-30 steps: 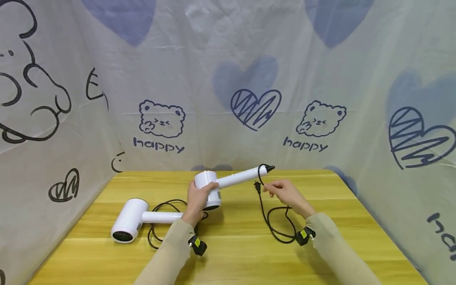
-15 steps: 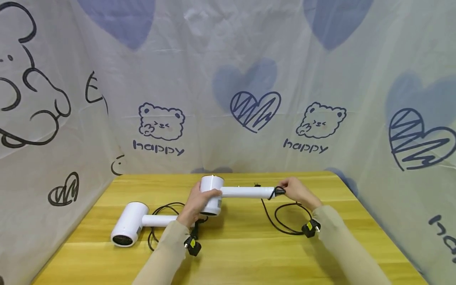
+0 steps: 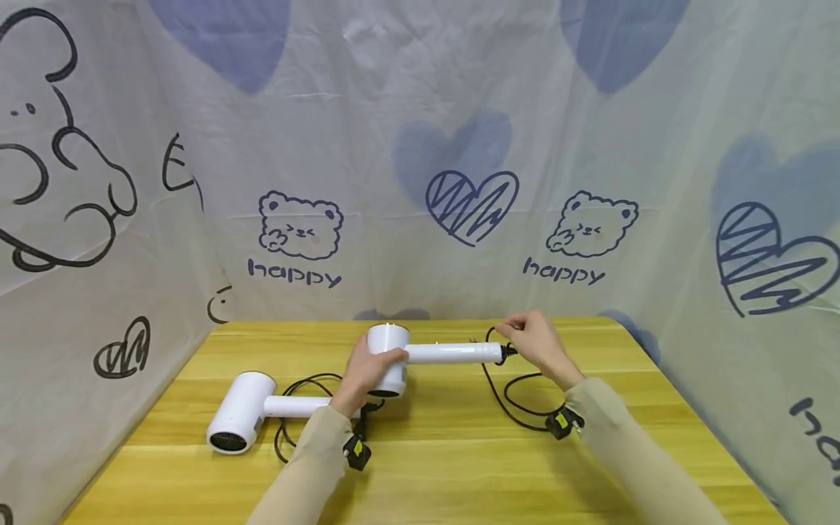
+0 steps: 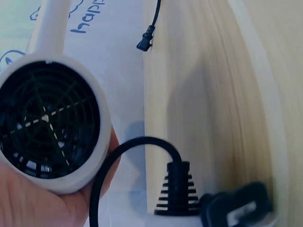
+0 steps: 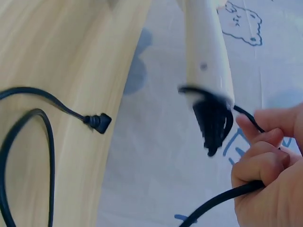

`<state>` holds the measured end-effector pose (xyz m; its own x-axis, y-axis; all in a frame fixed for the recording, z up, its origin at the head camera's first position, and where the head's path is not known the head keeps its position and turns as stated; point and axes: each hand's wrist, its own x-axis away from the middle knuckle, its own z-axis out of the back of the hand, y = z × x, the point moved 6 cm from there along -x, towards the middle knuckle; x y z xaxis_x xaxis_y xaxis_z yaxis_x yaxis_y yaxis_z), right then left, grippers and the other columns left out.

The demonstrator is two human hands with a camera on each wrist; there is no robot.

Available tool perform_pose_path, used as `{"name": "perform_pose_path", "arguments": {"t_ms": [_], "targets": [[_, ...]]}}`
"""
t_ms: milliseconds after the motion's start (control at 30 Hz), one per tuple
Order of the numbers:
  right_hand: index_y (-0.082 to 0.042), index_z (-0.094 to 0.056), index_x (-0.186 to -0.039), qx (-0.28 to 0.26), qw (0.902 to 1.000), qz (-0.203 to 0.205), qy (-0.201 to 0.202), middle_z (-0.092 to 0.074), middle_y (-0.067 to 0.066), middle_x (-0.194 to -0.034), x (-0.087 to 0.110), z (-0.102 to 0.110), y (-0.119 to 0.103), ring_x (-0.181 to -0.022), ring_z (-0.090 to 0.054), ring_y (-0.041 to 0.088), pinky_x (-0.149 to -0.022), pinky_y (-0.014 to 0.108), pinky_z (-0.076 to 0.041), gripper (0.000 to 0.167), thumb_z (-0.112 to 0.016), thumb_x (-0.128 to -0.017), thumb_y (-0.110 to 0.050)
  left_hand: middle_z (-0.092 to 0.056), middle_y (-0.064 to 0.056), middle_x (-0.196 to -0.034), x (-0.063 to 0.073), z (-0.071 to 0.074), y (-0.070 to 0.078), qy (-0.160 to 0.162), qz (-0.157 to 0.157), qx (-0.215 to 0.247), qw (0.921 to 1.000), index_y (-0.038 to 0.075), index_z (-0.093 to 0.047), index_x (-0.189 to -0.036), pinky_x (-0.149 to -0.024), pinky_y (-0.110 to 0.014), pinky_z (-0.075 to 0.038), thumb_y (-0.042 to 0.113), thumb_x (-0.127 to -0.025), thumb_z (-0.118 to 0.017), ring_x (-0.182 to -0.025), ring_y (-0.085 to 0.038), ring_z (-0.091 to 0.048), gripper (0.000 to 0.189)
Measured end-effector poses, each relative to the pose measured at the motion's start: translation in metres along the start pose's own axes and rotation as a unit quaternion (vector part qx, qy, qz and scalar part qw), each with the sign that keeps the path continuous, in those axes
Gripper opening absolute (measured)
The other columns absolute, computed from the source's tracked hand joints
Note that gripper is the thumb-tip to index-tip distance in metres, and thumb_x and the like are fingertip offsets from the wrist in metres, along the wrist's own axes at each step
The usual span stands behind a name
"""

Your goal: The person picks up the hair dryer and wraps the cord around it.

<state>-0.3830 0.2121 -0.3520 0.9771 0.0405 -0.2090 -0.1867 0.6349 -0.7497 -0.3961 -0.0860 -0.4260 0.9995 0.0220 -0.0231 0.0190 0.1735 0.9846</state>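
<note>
A white hair dryer [image 3: 453, 353] is held above the table, its handle level and pointing right. My left hand [image 3: 363, 368] grips it round the barrel; the dark round grille [image 4: 47, 120] faces the left wrist camera. Black cord [image 5: 244, 113] loops at the ribbed end of the handle. My right hand [image 3: 538, 341] pinches that cord between thumb and fingers, and more cord [image 5: 222, 196] runs out of the palm. The plug [image 5: 98, 123] of the cord lies near the table's far edge. Behind my left wrist lies a second white hair dryer [image 3: 239, 412].
The second dryer's black cord [image 3: 289, 430] lies coiled round its handle, partly behind my left forearm. Loose cord [image 3: 508, 408] lies on the wooden table [image 3: 459, 474] near my right wrist. A printed curtain [image 3: 407, 277] hangs behind the table and at both sides.
The held dryer's handle has swung down from an upward tilt to level. My right hand moved right to the handle's end, then slightly back left and up with the cord.
</note>
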Motion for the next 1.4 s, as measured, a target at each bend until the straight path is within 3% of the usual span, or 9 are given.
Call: {"name": "perform_pose_path", "arguments": {"t_ms": [167, 333, 667, 900, 1033, 1100, 1200, 1300, 1400], "targets": [[-0.001, -0.074, -0.104, -0.050, 0.9983, 0.003, 0.031, -0.064, 0.011, -0.080, 0.004, -0.002, 0.003, -0.054, -0.035, 0.014, -0.050, 0.025, -0.032, 0.025, -0.058, -0.097, -0.018, -0.056, -0.019, -0.118, 0.002, 0.001, -0.002, 0.053, 0.023, 0.017, 0.9982, 0.002, -0.042, -0.136, -0.066, -0.033, -0.057, 0.030, -0.076, -0.077, -0.089, -0.028, -0.062, 0.075], [-0.001, -0.068, -0.118, -0.108, 0.9939, 0.021, 0.004, -0.061, 0.006, -0.079, 0.007, -0.011, 0.007, -0.052, -0.036, 0.009, -0.045, 0.021, -0.030, 0.029, -0.051, -0.101, -0.018, -0.054, -0.019, -0.120, 0.001, 0.004, -0.002, 0.089, 0.039, 0.048, 0.9941, 0.001, -0.041, -0.136, -0.070, -0.031, -0.055, 0.031, -0.076, -0.077, -0.093, -0.028, -0.060, 0.076], [-0.001, -0.056, -0.136, -0.124, 0.9869, 0.092, -0.048, -0.063, 0.006, -0.082, 0.021, -0.020, 0.013, -0.051, -0.038, 0.007, -0.042, 0.022, -0.032, 0.038, -0.050, -0.103, -0.018, -0.054, -0.017, -0.119, -0.001, 0.003, -0.003, 0.085, 0.053, 0.100, 0.9899, 0.001, -0.042, -0.133, -0.068, -0.031, -0.056, 0.031, -0.076, -0.078, -0.086, -0.025, -0.061, 0.074], [0.002, -0.060, -0.129, -0.207, 0.9697, 0.003, -0.130, -0.064, 0.003, -0.089, 0.014, -0.029, 0.038, -0.056, -0.039, 0.006, -0.048, 0.020, -0.029, 0.036, -0.051, -0.103, -0.020, -0.057, -0.016, -0.115, -0.001, 0.002, -0.007, 0.070, 0.064, 0.123, 0.9879, 0.003, -0.043, -0.133, -0.064, -0.030, -0.056, 0.033, -0.077, -0.078, -0.080, -0.021, -0.063, 0.072], [0.002, -0.062, -0.126, -0.208, 0.9592, -0.044, -0.187, -0.063, -0.002, -0.086, 0.012, -0.036, 0.052, -0.052, -0.033, 0.004, -0.045, 0.018, -0.026, 0.036, -0.053, -0.101, -0.023, -0.060, -0.014, -0.108, -0.003, 0.001, -0.006, 0.055, 0.061, 0.138, 0.9871, 0.002, -0.047, -0.129, -0.063, -0.030, -0.056, 0.033, -0.079, -0.077, -0.076, -0.019, -0.063, 0.067], [0.000, -0.063, -0.126, -0.184, 0.9628, -0.060, -0.189, -0.060, -0.004, -0.082, 0.011, -0.034, 0.059, -0.049, -0.029, 0.004, -0.043, 0.017, -0.025, 0.037, -0.055, -0.100, -0.025, -0.062, -0.013, -0.106, -0.004, 0.001, -0.005, 0.037, 0.059, 0.136, 0.9883, 0.003, -0.049, -0.128, -0.064, -0.030, -0.056, 0.033, -0.079, -0.076, -0.076, -0.019, -0.064, 0.064], [-0.004, -0.070, -0.115, -0.125, 0.9782, -0.065, -0.152, -0.059, -0.004, -0.080, 0.005, -0.024, 0.065, -0.051, -0.031, 0.006, -0.045, 0.019, -0.027, 0.032, -0.060, -0.097, -0.028, -0.063, -0.014, -0.107, -0.004, 0.001, -0.002, 0.000, 0.055, 0.114, 0.9919, 0.008, -0.050, -0.130, -0.066, -0.032, -0.057, 0.034, -0.079, -0.076, -0.079, -0.021, -0.065, 0.063], [-0.003, -0.073, -0.098, -0.060, 0.9900, -0.051, -0.117, -0.061, 0.002, -0.082, -0.001, -0.014, 0.063, -0.061, -0.040, 0.011, -0.055, 0.022, -0.034, 0.022, -0.064, -0.093, -0.022, -0.063, -0.016, -0.111, -0.003, 0.002, -0.001, -0.034, 0.054, 0.083, 0.9945, 0.011, -0.048, -0.135, -0.068, -0.035, -0.059, 0.034, -0.079, -0.076, -0.084, -0.024, -0.066, 0.067], [0.001, -0.074, -0.094, -0.024, 0.9936, -0.028, -0.107, -0.069, 0.010, -0.090, -0.005, -0.010, 0.055, -0.078, -0.055, 0.017, -0.068, 0.026, -0.046, 0.013, -0.065, -0.088, -0.008, -0.062, -0.019, -0.115, -0.002, 0.003, -0.002, -0.059, 0.048, 0.049, 0.9958, 0.010, -0.044, -0.138, -0.068, -0.038, -0.060, 0.033, -0.078, -0.077, -0.086, -0.026, -0.066, 0.071]]}}
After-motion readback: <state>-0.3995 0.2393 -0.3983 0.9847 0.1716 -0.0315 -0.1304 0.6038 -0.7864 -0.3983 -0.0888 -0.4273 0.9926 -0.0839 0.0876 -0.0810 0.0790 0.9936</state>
